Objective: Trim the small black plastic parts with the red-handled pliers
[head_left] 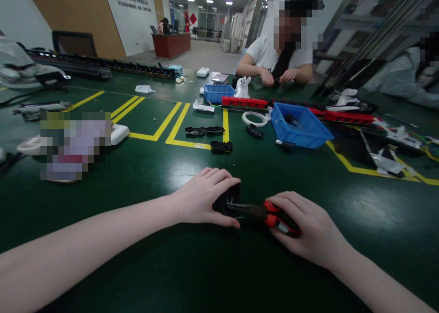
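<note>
My left hand (206, 198) is closed around a small black part (233, 193), with the thumb below it and the fingers along its top. My right hand (303, 221) grips red-and-black handled pliers (270, 214). The long narrow jaws of the pliers point left and reach the black part, where a small shiny metal bit shows at their tip. Whether the jaws are closed on that bit I cannot tell. Both hands are low over the dark green table (164, 258), and the palm side of the left hand is hidden.
Several black parts (205, 131) lie beyond my hands. Farther back are a blue bin (302, 125), a smaller blue bin (218, 93), a roll of white tape (254, 119) and red strips (244, 102). A phone (80, 143) lies left. A person (284, 52) sits across the table.
</note>
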A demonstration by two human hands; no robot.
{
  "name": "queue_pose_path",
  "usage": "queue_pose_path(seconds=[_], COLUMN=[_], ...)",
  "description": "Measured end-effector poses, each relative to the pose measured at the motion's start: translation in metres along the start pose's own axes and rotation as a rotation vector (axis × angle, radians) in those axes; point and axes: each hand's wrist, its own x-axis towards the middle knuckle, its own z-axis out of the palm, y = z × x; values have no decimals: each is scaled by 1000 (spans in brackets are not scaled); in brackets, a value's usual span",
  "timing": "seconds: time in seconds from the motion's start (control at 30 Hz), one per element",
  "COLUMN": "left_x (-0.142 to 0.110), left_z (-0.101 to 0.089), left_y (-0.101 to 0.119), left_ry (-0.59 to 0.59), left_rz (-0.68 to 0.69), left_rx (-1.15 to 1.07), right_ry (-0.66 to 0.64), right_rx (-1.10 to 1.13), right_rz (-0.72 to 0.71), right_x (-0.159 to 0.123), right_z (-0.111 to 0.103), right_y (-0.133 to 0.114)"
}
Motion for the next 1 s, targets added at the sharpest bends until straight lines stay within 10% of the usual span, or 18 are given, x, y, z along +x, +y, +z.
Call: queue_pose_path(seconds=[0.67,1.0], left_x=[0,1], left_z=[0,2], left_y=[-1,-1], left_ry=[-36,-10], left_rz=[-9,-28], left_rx=[4,-18], right_ry=[59,-36], right_rx=[-225,74], right_rz=[-104,86], right_x=[6,2], right_z=[-7,0], right_y=[-4,-2])
